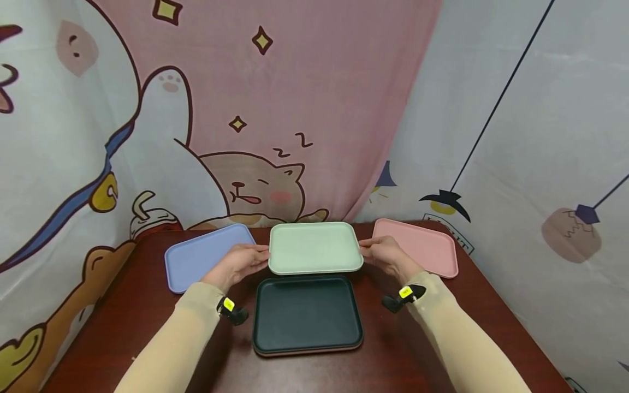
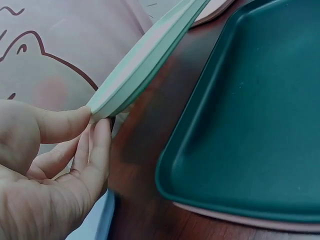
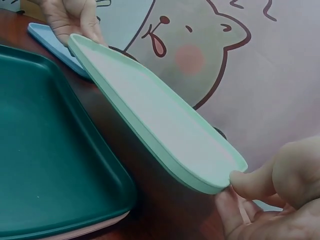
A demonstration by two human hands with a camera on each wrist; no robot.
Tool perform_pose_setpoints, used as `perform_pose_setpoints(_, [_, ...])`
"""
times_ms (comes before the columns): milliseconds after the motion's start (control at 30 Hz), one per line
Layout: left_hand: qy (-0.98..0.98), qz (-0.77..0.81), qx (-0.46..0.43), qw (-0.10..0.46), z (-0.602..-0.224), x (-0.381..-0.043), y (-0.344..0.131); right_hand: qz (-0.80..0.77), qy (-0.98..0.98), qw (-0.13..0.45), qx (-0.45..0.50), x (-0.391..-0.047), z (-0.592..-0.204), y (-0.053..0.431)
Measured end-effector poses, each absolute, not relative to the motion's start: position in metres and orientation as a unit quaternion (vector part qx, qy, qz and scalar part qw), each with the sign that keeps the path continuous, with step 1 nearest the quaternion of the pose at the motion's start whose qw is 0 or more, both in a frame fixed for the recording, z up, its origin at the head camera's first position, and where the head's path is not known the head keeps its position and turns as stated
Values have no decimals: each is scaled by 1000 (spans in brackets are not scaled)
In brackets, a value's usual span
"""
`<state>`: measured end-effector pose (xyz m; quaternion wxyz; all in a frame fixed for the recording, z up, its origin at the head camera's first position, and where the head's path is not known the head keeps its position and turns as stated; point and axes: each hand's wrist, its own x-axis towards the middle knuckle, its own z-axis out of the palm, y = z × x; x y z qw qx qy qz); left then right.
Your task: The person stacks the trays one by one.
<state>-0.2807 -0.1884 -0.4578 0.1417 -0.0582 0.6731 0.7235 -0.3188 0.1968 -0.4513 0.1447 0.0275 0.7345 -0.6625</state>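
A light green tray is held by both hands at its two short ends. My left hand pinches its left end, thumb on top and fingers beneath, as the left wrist view shows. On the other end my right hand has the same kind of pinch, thumb above the rim. In both wrist views the light green tray is raised off the table. Nearer to me lies a dark green tray, with a pinkish tray edge showing under it.
A blue tray lies at the back left of the dark red-brown table. At the back right lies a pink tray, partly behind my right hand. A printed cloth hangs just behind the table's far edge.
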Motion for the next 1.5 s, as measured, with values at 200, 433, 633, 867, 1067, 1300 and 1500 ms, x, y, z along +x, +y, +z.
perform_pose_setpoints(200, [671,727,-43,141,-451,-272,-196,-676,718,166,7,-311,-444,198])
perform_pose_setpoints(433, [657,737,-29,159,-446,-261,-206,-685,700,202,-7,-299,-435,200])
perform_pose_setpoints(633, [663,729,-35,166,-442,-245,-208,-682,698,220,-19,-287,-431,205])
perform_pose_setpoints(867, [663,729,-39,164,-434,-221,-207,-680,701,216,-26,-269,-423,210])
perform_pose_setpoints(1067, [662,730,-36,169,-434,-201,-205,-681,698,218,-31,-253,-420,212])
perform_pose_setpoints(1300, [663,729,-48,165,-442,-185,-207,-684,691,232,-38,-238,-423,211])
perform_pose_setpoints(1500, [673,721,-61,154,-448,-173,-207,-685,689,233,-35,-227,-432,209])
